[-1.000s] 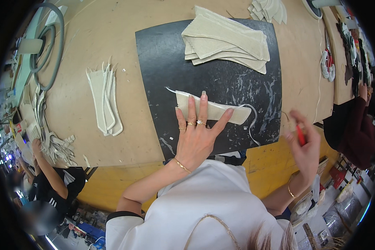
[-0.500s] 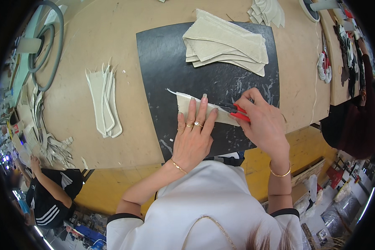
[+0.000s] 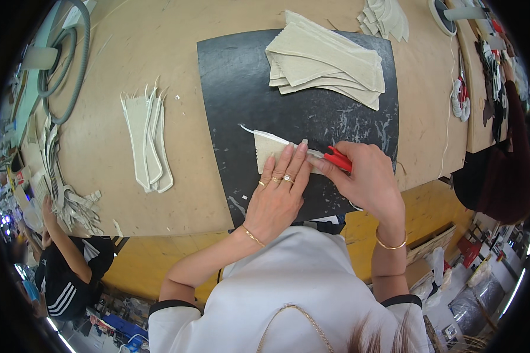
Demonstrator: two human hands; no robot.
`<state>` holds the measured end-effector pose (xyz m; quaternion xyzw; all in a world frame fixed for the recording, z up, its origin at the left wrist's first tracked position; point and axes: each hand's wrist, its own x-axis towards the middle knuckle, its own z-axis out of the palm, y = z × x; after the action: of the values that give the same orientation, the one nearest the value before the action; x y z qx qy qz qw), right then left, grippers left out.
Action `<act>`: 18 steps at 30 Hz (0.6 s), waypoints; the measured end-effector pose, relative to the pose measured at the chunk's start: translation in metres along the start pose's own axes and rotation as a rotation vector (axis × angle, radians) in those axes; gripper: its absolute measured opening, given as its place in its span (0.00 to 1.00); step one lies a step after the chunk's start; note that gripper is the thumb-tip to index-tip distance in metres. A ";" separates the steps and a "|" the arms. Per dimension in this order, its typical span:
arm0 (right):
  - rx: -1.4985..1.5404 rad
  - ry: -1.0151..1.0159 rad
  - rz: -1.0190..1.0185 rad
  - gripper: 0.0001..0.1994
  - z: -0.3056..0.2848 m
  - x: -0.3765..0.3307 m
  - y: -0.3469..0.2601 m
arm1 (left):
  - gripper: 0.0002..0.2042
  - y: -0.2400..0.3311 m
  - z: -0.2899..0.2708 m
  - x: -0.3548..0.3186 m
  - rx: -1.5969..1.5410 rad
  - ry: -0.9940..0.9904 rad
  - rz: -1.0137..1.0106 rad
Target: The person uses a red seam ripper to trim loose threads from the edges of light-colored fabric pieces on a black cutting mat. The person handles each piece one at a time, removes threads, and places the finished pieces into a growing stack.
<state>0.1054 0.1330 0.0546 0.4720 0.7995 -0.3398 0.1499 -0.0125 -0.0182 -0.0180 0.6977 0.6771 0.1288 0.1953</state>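
My left hand (image 3: pixel 274 197) lies with its fingers stretched out on a beige fabric piece (image 3: pixel 265 150), pressing it against the black mat (image 3: pixel 229 106). White cord-like piping (image 3: pixel 270 136) runs along the piece's far edge, and its loose tail sticks out past the left corner. In my right hand (image 3: pixel 366 181) are small red-handled scissors (image 3: pixel 339 159), their tips pointing left at the piping beside my left fingertips. My right fingers partly hide the handles. The right end of the piece is covered by my hands.
A stack of similar beige pieces (image 3: pixel 327 62) lies at the mat's far side. Left of the mat are several piped pieces (image 3: pixel 144 144). More scissors (image 3: pixel 460 94) lie far right. A grey hose (image 3: pixel 79 76) curves at the far left. Other people stand at both sides.
The scissors' red handles have come closer together, and my right hand has turned slightly. My left fingers have shifted a little right along the piece. The mat and stack appear slightly farther right.
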 end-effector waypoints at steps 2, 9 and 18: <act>0.018 0.050 -0.053 0.17 0.004 0.004 -0.003 | 0.39 0.000 0.000 0.000 -0.011 0.009 -0.001; 0.166 0.061 -0.101 0.14 0.006 0.000 -0.002 | 0.39 0.000 0.001 0.000 -0.025 -0.004 0.018; 0.105 0.112 -0.132 0.15 0.017 -0.006 0.033 | 0.27 0.003 0.006 0.002 -0.028 0.089 0.055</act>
<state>0.1357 0.1279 0.0318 0.4439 0.8170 -0.3634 0.0576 -0.0071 -0.0170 -0.0222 0.7070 0.6636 0.1745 0.1713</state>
